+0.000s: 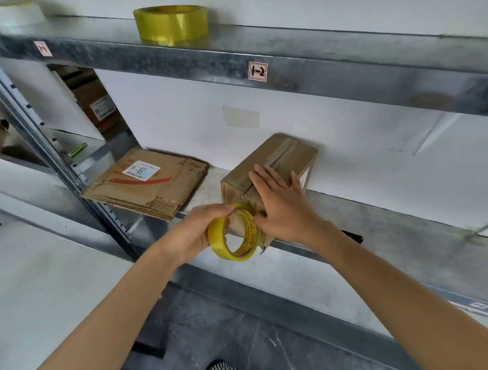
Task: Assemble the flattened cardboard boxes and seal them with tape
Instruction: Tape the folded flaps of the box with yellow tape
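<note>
- Gripping the roll [233, 235], the left hand [193, 232] curls its fingers over the rim and holds it up against the near face of the box [291, 158].
- The right hand [282, 205] lies flat, fingers straight across the box top and thumb down at the front edge beside the roll. It is pressing, not gripping.
- The box stands assembled on the shelf [390, 221], with a tape strip along its top seam. Its near end sits at the front lip and seems to hang slightly over.
- Risk one: pull the roll too hard and the box could slide off the lip, since only a flat palm pins it.
- Risk two: if the thumb lifts early, the fresh tape may peel back or wrinkle down the face, leaving the seam loose.
- Risk three: there is no cutter in either hand, so tearing the tape could drag it crooked.
- The box is closed, so I cannot tell what is inside.
- The same shelf holds the flats [146, 182] to the left of the box, apart from it. They are stacked and not yet assembled, with a label on top.
- The upper shelf [343, 59] carries a fat yellow spare roll [171, 24].
</note>
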